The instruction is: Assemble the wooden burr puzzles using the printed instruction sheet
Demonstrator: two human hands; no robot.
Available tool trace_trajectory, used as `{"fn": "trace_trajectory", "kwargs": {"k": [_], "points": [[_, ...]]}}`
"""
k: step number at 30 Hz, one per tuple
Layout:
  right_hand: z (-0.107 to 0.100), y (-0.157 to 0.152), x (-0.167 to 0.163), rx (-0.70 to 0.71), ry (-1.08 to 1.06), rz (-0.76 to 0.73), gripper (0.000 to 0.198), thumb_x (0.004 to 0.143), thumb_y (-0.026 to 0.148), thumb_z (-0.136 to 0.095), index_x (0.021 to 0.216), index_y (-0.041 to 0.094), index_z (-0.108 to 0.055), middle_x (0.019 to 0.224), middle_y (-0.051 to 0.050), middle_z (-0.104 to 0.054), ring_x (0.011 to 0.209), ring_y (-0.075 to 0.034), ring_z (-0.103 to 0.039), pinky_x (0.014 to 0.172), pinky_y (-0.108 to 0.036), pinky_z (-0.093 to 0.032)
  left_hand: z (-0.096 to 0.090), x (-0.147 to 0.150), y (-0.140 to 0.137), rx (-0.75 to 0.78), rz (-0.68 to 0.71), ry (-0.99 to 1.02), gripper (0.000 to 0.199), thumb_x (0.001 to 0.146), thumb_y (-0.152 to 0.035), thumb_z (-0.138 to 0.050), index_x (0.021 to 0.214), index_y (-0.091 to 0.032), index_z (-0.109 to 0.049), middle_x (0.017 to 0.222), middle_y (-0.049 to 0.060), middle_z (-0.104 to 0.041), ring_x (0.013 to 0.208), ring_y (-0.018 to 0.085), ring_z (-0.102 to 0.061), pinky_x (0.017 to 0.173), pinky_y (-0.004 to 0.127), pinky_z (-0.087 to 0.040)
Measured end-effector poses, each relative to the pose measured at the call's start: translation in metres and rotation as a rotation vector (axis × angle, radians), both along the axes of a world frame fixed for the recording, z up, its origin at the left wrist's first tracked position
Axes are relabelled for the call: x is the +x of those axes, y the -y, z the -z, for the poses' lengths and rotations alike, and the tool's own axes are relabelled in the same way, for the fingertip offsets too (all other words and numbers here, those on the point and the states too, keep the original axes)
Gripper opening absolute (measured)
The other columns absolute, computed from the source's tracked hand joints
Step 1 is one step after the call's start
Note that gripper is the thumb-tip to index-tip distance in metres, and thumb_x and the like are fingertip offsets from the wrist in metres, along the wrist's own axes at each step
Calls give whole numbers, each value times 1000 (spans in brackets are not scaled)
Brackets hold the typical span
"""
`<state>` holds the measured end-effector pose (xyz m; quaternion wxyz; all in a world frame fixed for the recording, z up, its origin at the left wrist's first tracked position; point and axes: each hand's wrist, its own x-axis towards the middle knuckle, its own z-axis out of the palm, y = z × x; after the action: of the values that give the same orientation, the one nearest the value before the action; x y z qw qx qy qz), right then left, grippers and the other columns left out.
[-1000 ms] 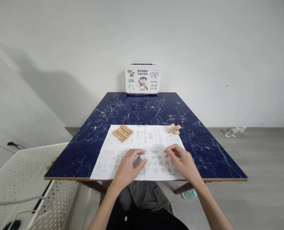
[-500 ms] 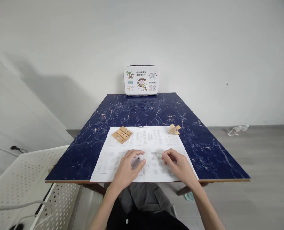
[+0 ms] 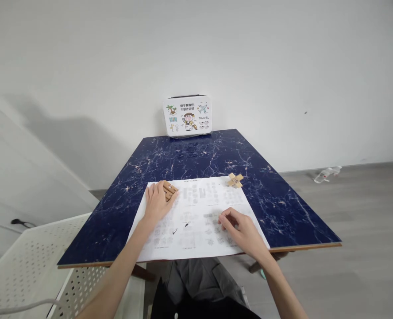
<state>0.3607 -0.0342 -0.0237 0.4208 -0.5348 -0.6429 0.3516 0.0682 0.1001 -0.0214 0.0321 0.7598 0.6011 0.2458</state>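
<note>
Grey trousers [image 3: 199,275] are closest in, at 6 o'clock, partly under the near edge of the blue table [image 3: 113,221]. Clock's centred on the white sheet [image 3: 183,243], btw, which runs down to that edge. First worry: the person's left forearm [image 3: 130,248] crosses its 8 o'clock corner, so a snag there could drag the whole paper.

Right hand [image 3: 243,230] is over at 3 o'clock, fingers loosely curled, nothing visible in it. Can't tell if the tips meet or touch the paper; leaning on it could wrinkle things. Two little black marks [image 3: 187,224] show near the middle, no idea if printed or loose. If loose, a stray hand could scatter them.

Left hand [image 3: 156,204] is at about 10 to 11, fanned over the wooden blocks [image 3: 170,189], fingers one side, thumb the other. Can't tell if it's actually pinching. They look like separate pieces side by side, so an uneven grip could let one slip.

Around 1 to 2, the wooden cross [image 3: 235,180] sits by the sheet's far corner, and a yank on the paper could probably shift it.

Way back at 12, the white box [image 3: 188,116] stands upright; a hard table bump might topple it.
</note>
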Motion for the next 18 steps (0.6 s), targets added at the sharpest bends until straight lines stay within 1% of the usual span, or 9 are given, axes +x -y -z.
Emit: {"fn": "trace_trajectory", "kwargs": {"k": [4, 8, 10, 12, 15, 18], "points": [[0, -1, 0, 0, -8, -10, 36, 102, 53, -50, 88, 22, -63, 72, -2, -69, 68, -20, -63, 65, -29, -45, -3, 1, -6, -54, -5, 1, 61, 94, -55, -59, 139, -17, -49, 143, 19, -57, 138, 40, -43, 116, 57, -32], [-1, -1, 0, -10, -1, -22, 35, 102, 52, -49, 86, 23, -61, 71, -2, -69, 67, -20, -62, 65, -30, -45, -8, 2, 0, -76, 10, 16, 67, 92, -56, -62, 142, -14, -48, 146, 20, -55, 138, 41, -43, 116, 58, -34], [-1, -3, 1, -13, 7, -24, 35, 102, 52, -50, 85, 23, -60, 71, -2, -69, 66, -20, -63, 64, -30, -45, -10, 1, 6, -96, 35, 23, 71, 91, -58, -64, 145, -14, -48, 147, 21, -54, 139, 41, -43, 115, 58, -36], [-1, -4, 1, -12, 14, -25, 35, 101, 52, -51, 85, 23, -61, 70, -1, -69, 66, -20, -63, 63, -29, -45, -13, -1, 14, -118, 94, 44, 72, 89, -59, -66, 146, -18, -48, 146, 19, -56, 140, 40, -43, 114, 58, -38], [-1, -6, 2, -5, 23, -36, 35, 101, 51, -51, 85, 22, -62, 70, -1, -68, 66, -20, -63, 63, -30, -46, -14, -3, 34, -147, 240, 78, 73, 87, -59, -71, 147, -25, -48, 143, 15, -58, 138, 37, -47, 113, 55, -42], [-1, -6, 2, -17, 24, -48, 34, 101, 50, -51, 85, 22, -62, 70, -1, -67, 67, -20, -63, 65, -30, -47, -13, -8, 58, -163, 336, 98, 76, 86, -57, -74, 150, -30, -45, 147, 12, -54, 139, 35, -48, 114, 53, -42]]}}
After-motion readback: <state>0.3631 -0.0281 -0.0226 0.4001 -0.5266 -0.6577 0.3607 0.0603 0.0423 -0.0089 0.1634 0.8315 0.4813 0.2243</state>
